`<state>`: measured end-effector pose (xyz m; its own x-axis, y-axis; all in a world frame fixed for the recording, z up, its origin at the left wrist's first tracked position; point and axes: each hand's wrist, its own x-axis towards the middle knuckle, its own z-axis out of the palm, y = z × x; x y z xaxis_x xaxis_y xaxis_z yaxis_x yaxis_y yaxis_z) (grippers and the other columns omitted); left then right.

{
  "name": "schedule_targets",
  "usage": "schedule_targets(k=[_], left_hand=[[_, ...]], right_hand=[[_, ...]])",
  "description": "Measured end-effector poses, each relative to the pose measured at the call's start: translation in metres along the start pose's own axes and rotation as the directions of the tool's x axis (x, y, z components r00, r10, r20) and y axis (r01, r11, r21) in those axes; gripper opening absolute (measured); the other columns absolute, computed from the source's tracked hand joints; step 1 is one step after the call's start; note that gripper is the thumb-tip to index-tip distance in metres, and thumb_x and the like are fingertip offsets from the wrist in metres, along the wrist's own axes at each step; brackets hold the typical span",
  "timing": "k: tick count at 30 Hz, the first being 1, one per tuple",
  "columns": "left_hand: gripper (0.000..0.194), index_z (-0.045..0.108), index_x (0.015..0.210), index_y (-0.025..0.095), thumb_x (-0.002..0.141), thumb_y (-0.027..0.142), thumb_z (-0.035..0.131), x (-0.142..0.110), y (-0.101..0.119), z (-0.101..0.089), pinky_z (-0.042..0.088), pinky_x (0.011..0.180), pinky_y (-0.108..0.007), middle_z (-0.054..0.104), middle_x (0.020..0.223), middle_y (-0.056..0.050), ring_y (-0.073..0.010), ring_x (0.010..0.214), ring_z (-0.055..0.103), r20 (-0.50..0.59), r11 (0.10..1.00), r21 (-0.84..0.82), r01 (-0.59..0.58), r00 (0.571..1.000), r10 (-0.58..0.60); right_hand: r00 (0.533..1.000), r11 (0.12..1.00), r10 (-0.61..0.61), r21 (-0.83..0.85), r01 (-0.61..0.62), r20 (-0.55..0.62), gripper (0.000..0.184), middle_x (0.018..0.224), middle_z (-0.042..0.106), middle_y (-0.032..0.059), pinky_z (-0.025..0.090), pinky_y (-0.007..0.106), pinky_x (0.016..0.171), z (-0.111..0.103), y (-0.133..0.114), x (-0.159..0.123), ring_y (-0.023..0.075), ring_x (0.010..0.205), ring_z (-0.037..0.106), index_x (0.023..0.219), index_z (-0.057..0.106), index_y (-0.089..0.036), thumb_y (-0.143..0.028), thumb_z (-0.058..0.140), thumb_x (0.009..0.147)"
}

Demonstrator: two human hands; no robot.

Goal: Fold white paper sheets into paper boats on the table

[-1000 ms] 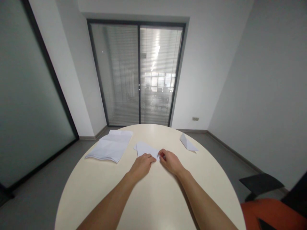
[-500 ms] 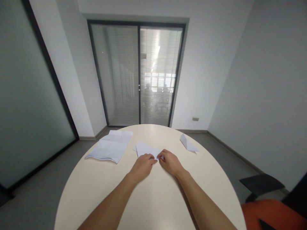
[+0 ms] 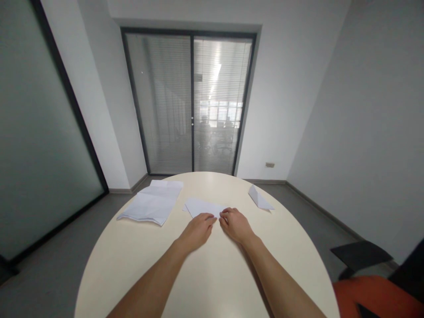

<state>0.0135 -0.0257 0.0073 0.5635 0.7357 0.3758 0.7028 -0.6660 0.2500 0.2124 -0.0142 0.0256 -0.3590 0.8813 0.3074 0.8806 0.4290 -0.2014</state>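
On the table [image 3: 212,282], the stack [image 3: 154,201] lies around ten o'clock, probably parked within reach. At twelve, the paper [image 3: 203,206] meets the left hand [image 3: 198,230], fingers bent over its near edge, seemingly steadying it. The right hand [image 3: 236,225] curls at its right end; whether either pinches, I cannot tell. The folded piece [image 3: 260,198], around two, sits well apart, likely for elbow room.

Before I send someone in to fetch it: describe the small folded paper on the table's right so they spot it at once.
Start from the round table in front of the glass panels. On its right, near the rim, lies a folded white paper. It is smaller than the sheets at left and, unlike the middle paper, lies clear of the left hand and right hand.
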Motion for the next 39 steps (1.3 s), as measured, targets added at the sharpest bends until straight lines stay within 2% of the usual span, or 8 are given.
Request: schedule_targets(k=[6,9,12,16,19,26,36,39], left_hand=[[0.038,0.061,0.128,0.02,0.096,0.037,0.051,-0.004,-0.002,0.003,0.033,0.112,-0.047,0.059,0.135,-0.012,-0.0278,0.129,0.048,-0.072,0.975,0.14,0.175,0.983,-0.166],[0.037,0.06,0.129,0.02,0.097,0.035,0.048,-0.004,-0.004,0.004,0.034,0.111,-0.044,0.059,0.136,-0.011,-0.0256,0.128,0.05,-0.035,0.986,0.112,0.125,0.992,-0.122],[0.034,0.062,0.128,0.021,0.099,0.029,0.045,-0.002,-0.003,0.002,0.035,0.112,-0.042,0.061,0.135,-0.008,-0.0227,0.127,0.052,0.001,0.998,0.054,0.045,0.999,-0.045],[0.033,0.063,0.125,0.025,0.099,0.022,0.042,0.0,0.002,-0.002,0.031,0.115,-0.043,0.064,0.132,-0.004,-0.0181,0.123,0.056,0.041,0.999,-0.039,-0.033,0.999,0.035],[0.033,0.063,0.124,0.026,0.098,0.02,0.044,0.0,0.003,-0.002,0.029,0.116,-0.042,0.066,0.129,-0.003,-0.0165,0.121,0.057,0.034,0.997,-0.068,-0.035,0.999,0.037],[0.036,0.063,0.127,0.019,0.096,0.028,0.048,-0.002,-0.004,0.002,0.035,0.113,-0.043,0.059,0.139,-0.01,-0.0236,0.131,0.051,-0.024,0.979,0.048,0.197,0.98,-0.196],[0.026,0.073,0.107,0.022,0.093,0.018,0.051,0.001,-0.01,-0.009,0.046,0.099,-0.032,0.074,0.106,-0.004,-0.0197,0.104,0.065,-0.014,0.996,-0.042,0.077,0.997,-0.078],[0.027,0.073,0.107,0.023,0.095,0.018,0.049,0.001,-0.012,-0.011,0.046,0.098,-0.03,0.074,0.108,-0.003,-0.0186,0.105,0.065,0.007,0.992,-0.092,0.086,0.996,-0.085]], right_hand=[[0.99,0.987,0.138,-0.084,-0.139,-0.018,0.033,0.11,0.071,0.013,0.046,0.036,0.088,-0.002,0.004,0.0,0.0276,0.104,0.06,0.088,0.074,-0.019,-0.033,0.045,0.096],[0.977,0.971,0.213,-0.11,-0.214,-0.022,0.037,0.111,0.071,0.0164,0.046,0.041,0.09,-0.001,0.004,-0.001,0.032,0.111,0.058,0.095,0.073,-0.016,-0.037,0.043,0.097],[0.959,0.953,0.284,-0.1,-0.285,-0.025,0.045,0.126,0.065,0.0192,0.041,0.047,0.098,0.003,0.004,-0.003,0.0365,0.125,0.05,0.113,0.069,-0.014,-0.046,0.042,0.097],[0.913,0.911,0.406,-0.104,-0.4,0.046,0.074,0.152,0.041,0.0212,0.024,0.053,0.112,0.009,0.005,-0.003,0.0407,0.143,0.028,0.143,0.047,-0.007,-0.062,0.039,0.093],[0.876,0.884,0.464,-0.132,-0.449,0.128,0.088,0.16,0.027,0.0184,0.014,0.053,0.117,0.01,0.008,-0.001,0.0409,0.148,0.014,0.152,0.032,-0.003,-0.067,0.036,0.091],[0.852,0.867,0.497,-0.127,-0.481,0.167,0.089,0.163,0.023,0.0127,0.012,0.054,0.118,0.01,0.019,0.0,0.0405,0.149,0.008,0.154,0.029,-0.007,-0.069,0.035,0.09],[0.872,0.88,0.47,-0.145,-0.452,0.138,0.07,0.161,0.029,0.0095,0.018,0.057,0.116,0.012,0.027,0.0,0.0402,0.148,0.014,0.151,0.035,-0.012,-0.056,0.032,0.097],[0.872,0.881,0.469,-0.146,-0.45,0.14,0.067,0.161,0.029,0.009,0.018,0.057,0.116,0.011,0.029,0.001,0.0395,0.149,0.014,0.151,0.036,-0.013,-0.054,0.032,0.097]])
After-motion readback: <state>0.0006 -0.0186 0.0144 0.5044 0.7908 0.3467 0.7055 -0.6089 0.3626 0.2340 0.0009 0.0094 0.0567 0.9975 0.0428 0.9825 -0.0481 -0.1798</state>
